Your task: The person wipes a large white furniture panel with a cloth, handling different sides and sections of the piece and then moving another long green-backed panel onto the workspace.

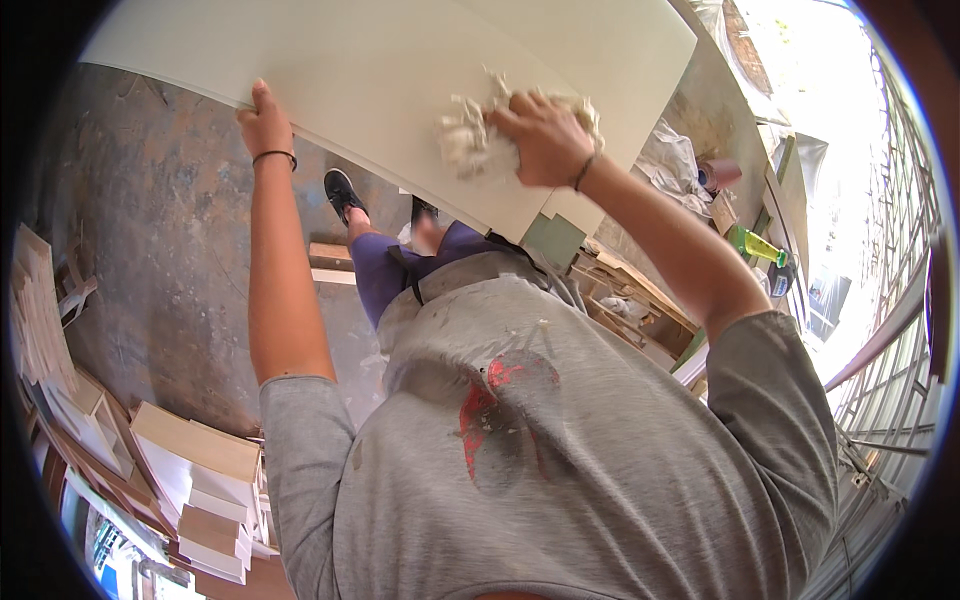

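A large pale, off-white panel [370,60] spans the top of the head view, its near edge in front of my body. My left hand [265,122] grips that edge at the left, thumb on top and the other fingers hidden underneath. Farther right, my right hand [548,138] is closed over a bunched white rag [465,140] of frayed strands and presses it on the panel's surface. The rag's left side is smeared by motion. Below the panel's near corner a small grey-green board [553,240] shows.
Stacked white boards and boxes [195,450] stand at the lower left. To the right are a wooden crate [640,310], a green bottle [757,245] and crumpled plastic sheeting [668,155]. A metal lattice [890,130] runs along the right side. A wooden strip [332,262] lies by my feet.
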Tool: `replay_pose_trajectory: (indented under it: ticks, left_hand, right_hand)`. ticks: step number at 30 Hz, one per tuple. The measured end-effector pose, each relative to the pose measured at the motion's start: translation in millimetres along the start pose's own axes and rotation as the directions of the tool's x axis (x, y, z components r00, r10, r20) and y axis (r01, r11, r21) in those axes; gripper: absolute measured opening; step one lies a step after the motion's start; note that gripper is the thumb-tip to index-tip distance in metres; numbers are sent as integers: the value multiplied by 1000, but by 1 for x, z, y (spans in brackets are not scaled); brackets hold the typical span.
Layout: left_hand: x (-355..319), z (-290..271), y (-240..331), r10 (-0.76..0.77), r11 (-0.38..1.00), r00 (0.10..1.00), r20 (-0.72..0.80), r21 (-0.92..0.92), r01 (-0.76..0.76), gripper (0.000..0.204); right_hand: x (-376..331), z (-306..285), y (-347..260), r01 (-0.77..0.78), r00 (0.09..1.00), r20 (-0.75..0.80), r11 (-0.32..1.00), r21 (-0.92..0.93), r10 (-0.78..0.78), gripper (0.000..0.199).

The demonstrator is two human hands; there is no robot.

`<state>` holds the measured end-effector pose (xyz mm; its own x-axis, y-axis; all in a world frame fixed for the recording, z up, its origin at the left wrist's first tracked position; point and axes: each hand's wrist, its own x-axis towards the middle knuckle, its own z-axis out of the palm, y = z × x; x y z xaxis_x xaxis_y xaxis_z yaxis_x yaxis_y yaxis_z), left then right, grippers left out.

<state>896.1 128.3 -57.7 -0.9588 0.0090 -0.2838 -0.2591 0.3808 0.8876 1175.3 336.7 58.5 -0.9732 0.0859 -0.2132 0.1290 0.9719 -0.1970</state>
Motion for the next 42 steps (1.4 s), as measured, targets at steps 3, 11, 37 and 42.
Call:
replay_pose_trajectory:
  ticks: [3,11,37,42]
  left_hand:
    - [-4,4,6,-57,998,998,18,19,56,66]
    - [12,4,-11,-23,998,999,49,51,20,64]
    - [-1,-41,25,-257,654,759,598,-471,592,62]
    - [67,-64,37,-245,807,866,435,-403,431,57]
  right_hand:
    - [-39,3,-33,-102,986,133,994,44,95,64]
    - [-106,40,-86,-92,980,189,985,146,63,53]
    - [278,-35,-74,449,890,-2,875,-180,-457,55]
    - [195,-19,-58,459,886,170,866,-197,-431,56]
